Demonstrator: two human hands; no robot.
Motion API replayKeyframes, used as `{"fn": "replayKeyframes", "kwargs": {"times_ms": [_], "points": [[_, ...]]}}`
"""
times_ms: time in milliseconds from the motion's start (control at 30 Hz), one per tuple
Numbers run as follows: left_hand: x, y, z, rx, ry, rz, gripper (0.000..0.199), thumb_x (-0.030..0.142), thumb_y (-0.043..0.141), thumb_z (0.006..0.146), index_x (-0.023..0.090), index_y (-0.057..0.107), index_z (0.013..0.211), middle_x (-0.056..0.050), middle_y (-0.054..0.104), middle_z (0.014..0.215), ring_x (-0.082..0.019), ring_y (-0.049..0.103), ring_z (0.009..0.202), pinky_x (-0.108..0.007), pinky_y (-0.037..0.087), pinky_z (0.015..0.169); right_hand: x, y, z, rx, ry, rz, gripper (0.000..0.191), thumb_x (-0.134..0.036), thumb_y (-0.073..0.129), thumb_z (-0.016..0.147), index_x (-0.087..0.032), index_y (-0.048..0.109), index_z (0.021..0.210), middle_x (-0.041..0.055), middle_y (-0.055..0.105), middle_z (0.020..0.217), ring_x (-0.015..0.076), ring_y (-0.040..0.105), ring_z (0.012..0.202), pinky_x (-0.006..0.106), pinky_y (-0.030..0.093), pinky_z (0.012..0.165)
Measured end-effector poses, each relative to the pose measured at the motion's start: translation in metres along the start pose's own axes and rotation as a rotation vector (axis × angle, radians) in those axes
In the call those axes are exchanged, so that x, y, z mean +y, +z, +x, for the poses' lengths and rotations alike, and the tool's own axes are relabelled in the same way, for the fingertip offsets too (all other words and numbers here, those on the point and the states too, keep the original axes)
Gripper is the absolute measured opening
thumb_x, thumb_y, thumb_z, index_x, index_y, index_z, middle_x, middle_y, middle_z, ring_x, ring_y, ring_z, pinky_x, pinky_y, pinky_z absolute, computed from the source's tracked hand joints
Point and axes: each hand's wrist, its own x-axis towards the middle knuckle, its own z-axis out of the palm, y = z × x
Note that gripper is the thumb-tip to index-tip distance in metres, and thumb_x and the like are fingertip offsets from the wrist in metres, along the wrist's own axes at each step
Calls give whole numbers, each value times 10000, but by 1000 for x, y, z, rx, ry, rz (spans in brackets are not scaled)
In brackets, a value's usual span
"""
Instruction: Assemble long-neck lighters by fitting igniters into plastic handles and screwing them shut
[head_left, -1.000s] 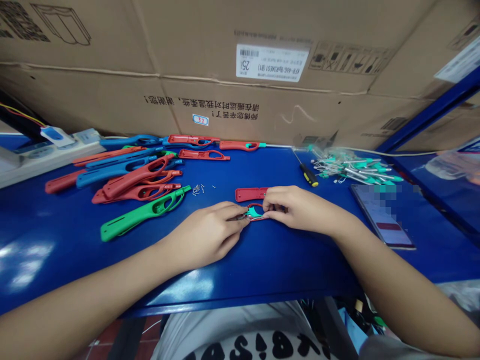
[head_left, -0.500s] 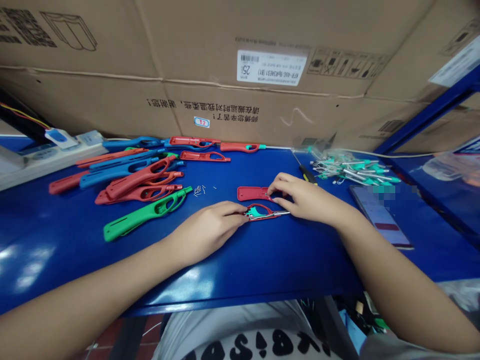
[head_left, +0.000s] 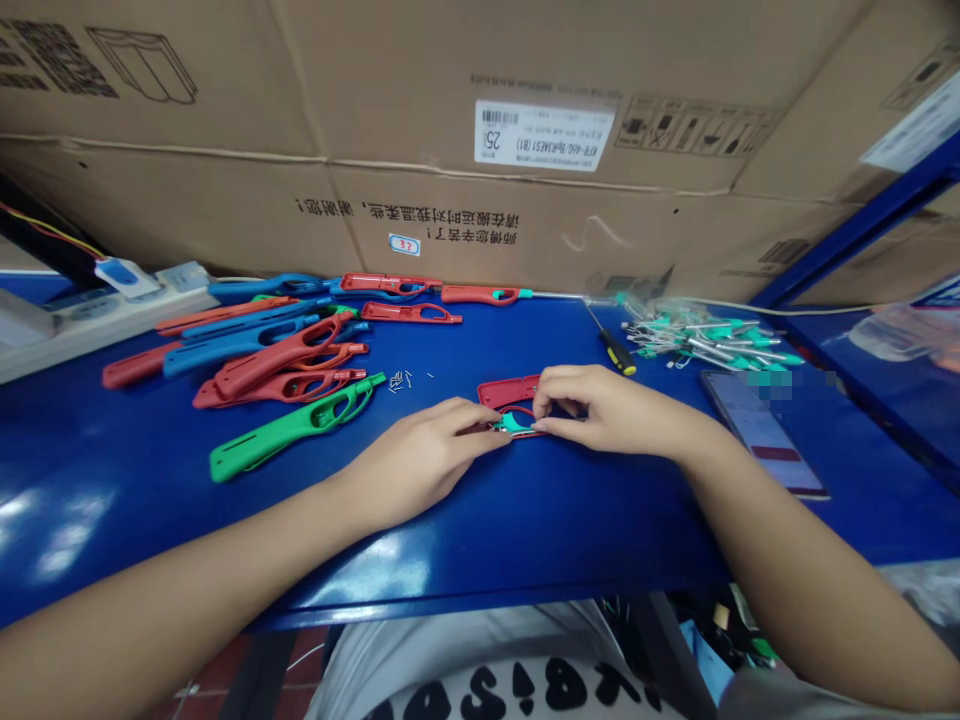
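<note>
On the blue table, my left hand [head_left: 431,455] grips the left end of a red lighter shell half [head_left: 523,408] with its fingers closed. A turquoise trigger part [head_left: 513,423] sits inside that half, between my two hands. With thumb and forefinger bent together, my right hand [head_left: 600,412] pinches at the shell's right side, over the trigger part. Its fingers cover most of that end and the metal rod there. Just beyond lies a second red shell half [head_left: 504,390], hollow side up, its right end hidden behind my right hand.
Several red, blue and green lighter shells [head_left: 277,440] lie at the left, near small screws [head_left: 400,381]. A screwdriver [head_left: 617,352], a heap of turquoise-ended metal rods [head_left: 712,338] and a phone [head_left: 765,435] lie right. Cardboard [head_left: 405,150] stands behind; a power strip [head_left: 176,300] is far left.
My right hand has moved left and nearer, from the far red shell half to the right side of the near one. My left hand keeps its hold, almost still.
</note>
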Motion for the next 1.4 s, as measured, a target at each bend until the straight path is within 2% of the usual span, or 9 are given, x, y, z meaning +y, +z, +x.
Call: {"fn": "replayKeyframes", "kwargs": {"times_ms": [67,200,367,500,667,933,1100,1400], "points": [[-1,1,0,-10,-4,-1,355,137,442,1014,210,662,1283,-92,666,1268,-250,623,1104,-418,577,914,-1,5,2,-15,6,19,39,-158,619,910,-162,652,890,41,661,916,143,575,768,255,418,672],[0,2,1,-16,-23,-4,361,128,435,1011,190,669,1279,-104,660,1274,-254,618,1108,-420,574,922,-1,10,5,-13,8,6,81,-98,609,896,-154,657,860,33,679,882,134,585,754,245,417,681],[2,2,1,-15,-25,22,362,157,414,1024,190,685,1262,-118,669,1244,-262,634,1080,-424,584,886,-5,10,6,-12,-22,-101,83,-138,618,921,-150,679,866,49,696,877,149,604,760,261,426,715],[0,5,0,17,-26,-16,333,123,452,1006,179,675,1247,-103,678,1234,-246,636,1092,-409,566,921,-9,10,5,-29,-44,-158,135,-183,591,955,-142,707,900,74,705,902,177,631,803,288,449,757],[-4,9,1,68,-66,-137,253,136,502,1004,137,655,1206,-85,699,1163,-208,619,1101,-355,527,977,-8,9,4,-48,-54,-147,169,-163,562,963,-139,727,930,77,711,926,189,643,848,308,465,798],[-1,11,4,57,-113,-193,256,118,486,998,159,672,1169,-98,642,1177,-219,578,1103,-387,502,983,-9,8,4,-58,-25,-174,179,-163,558,960,-145,731,923,75,710,926,193,643,838,316,464,788],[2,11,6,63,-142,-215,243,129,497,990,173,682,1142,-95,639,1145,-227,574,1076,-407,496,970,-10,7,3,-72,-12,-162,187,-146,539,960,-145,725,933,79,704,949,189,640,853,314,464,800],[6,8,10,113,-190,-256,134,183,592,957,172,724,979,-77,658,1030,-204,611,977,-376,524,903,-10,11,4,-67,-51,-144,169,-137,556,951,-147,721,914,75,697,925,184,640,835,302,467,784]]}}
